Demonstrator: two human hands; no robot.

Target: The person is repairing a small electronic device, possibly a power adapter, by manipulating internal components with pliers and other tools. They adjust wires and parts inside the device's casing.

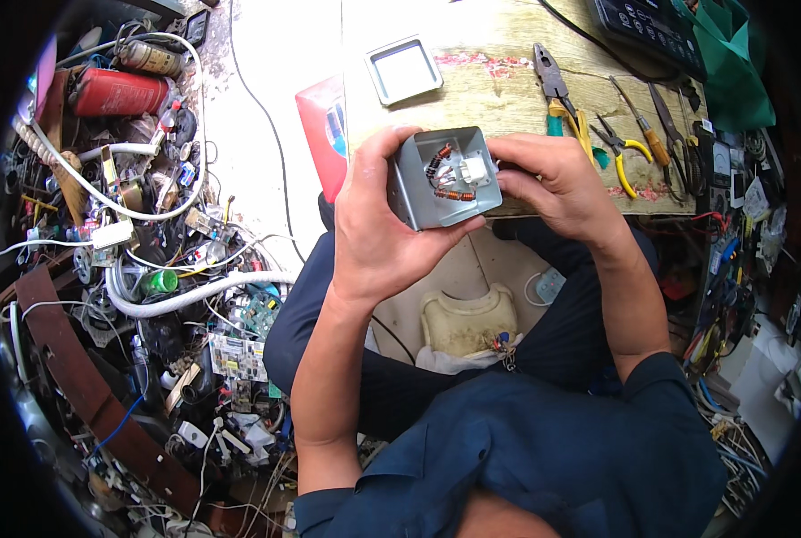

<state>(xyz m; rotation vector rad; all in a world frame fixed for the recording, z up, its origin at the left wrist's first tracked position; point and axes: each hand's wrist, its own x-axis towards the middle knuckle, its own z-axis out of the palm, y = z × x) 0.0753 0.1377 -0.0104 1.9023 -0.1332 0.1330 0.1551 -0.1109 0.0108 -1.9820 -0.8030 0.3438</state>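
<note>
A grey metal box [409, 184] with an open top is held up over the near edge of the wooden table. Inside it sit copper-wound coils [454, 195] and a white connector block [475, 170] with short wires. My left hand [373, 215] wraps round the box's left side and underside, thumb along the near edge. At the right wall my right hand [553, 179] has its fingers and thumb pinched near the white block; their tips are partly hidden. Behind the box, a square metal frame-like lid [404, 70] lies on the table.
On the table's right lie combination pliers [553, 81], yellow-handled cutters [629, 152], a screwdriver [642, 121] and scissors-like shears [669, 117]. A black control panel [647, 36] stands at the far right. Electronic scrap and a red cylinder [118, 92] crowd the left floor.
</note>
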